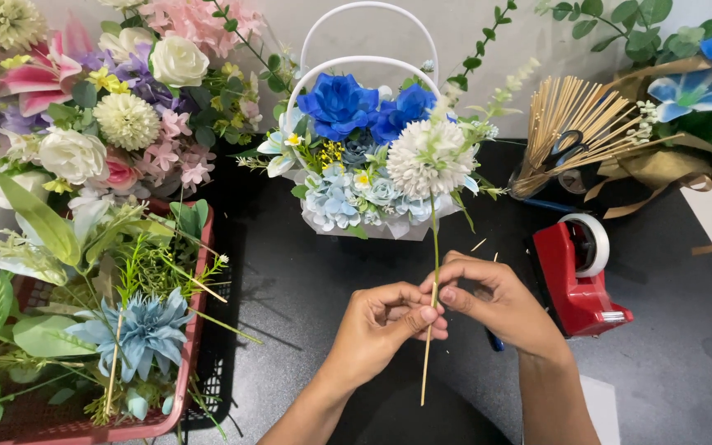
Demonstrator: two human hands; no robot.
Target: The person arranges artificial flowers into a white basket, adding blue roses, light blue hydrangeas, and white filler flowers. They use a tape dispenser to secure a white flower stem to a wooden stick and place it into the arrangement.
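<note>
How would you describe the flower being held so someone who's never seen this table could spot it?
Start at the white-handled basket of blue flowers at the back of the black table. Just in front of it, the left hand and right hand pinch a thin green stem joined to a pale wooden stick. On top sits the round white pompom flower, the only bloom standing outside an arrangement.

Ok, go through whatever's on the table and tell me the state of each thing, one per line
White flower: upright, its stem held against a stick.
Left hand: grip shut on the stem and stick.
Right hand: grip shut on the stem.
Basket: upright, filled with blue and white flowers.
Red crate: filled with loose flowers and leaves.
Tape dispenser: upright, roll loaded.
Scissors: standing among the sticks, handles up.
</note>
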